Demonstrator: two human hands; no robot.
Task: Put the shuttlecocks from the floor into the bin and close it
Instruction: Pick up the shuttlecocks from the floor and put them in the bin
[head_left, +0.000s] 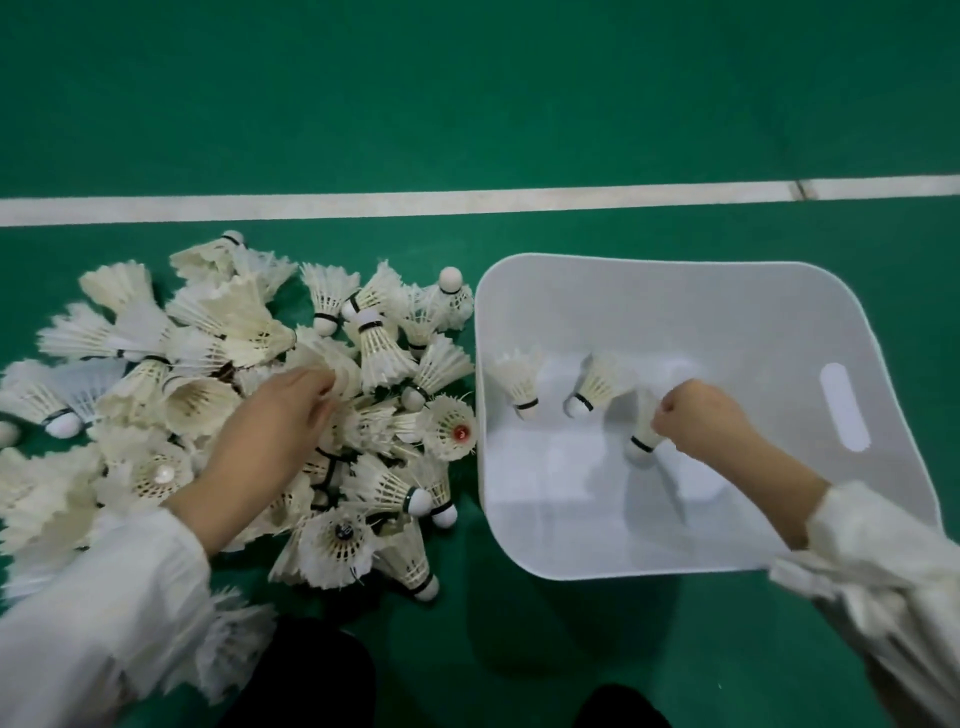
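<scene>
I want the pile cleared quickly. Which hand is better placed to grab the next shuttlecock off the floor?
Left. The left hand is already on the pile of shuttlecocks, fingers among the feathers. The right hand is over the bin, shut on a shuttlecock.

White court line (467, 200) across green floor (467, 93)
</scene>
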